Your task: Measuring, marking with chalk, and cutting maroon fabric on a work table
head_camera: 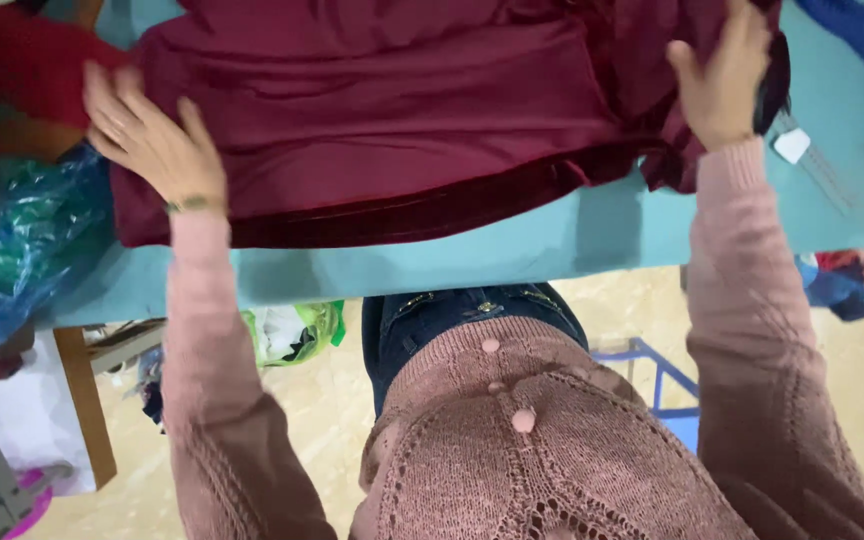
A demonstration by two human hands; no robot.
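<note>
A dark red velvet garment (402,110) lies spread on a teal-covered table (572,235). My left hand (147,135) rests flat on the garment's left side, fingers spread, with a green bracelet at the wrist. My right hand (722,75) presses on the garment's bunched right edge, fingers up; whether it pinches the fabric is unclear. Both arms wear pink knitted sleeves.
A blue-green plastic bag (22,240) sits at the table's left end, with more red cloth (2,70) behind it. A white tag (792,145) lies right of the garment. Below the table edge are a green bag (297,330), a wooden frame (82,400) and a blue metal frame (662,375).
</note>
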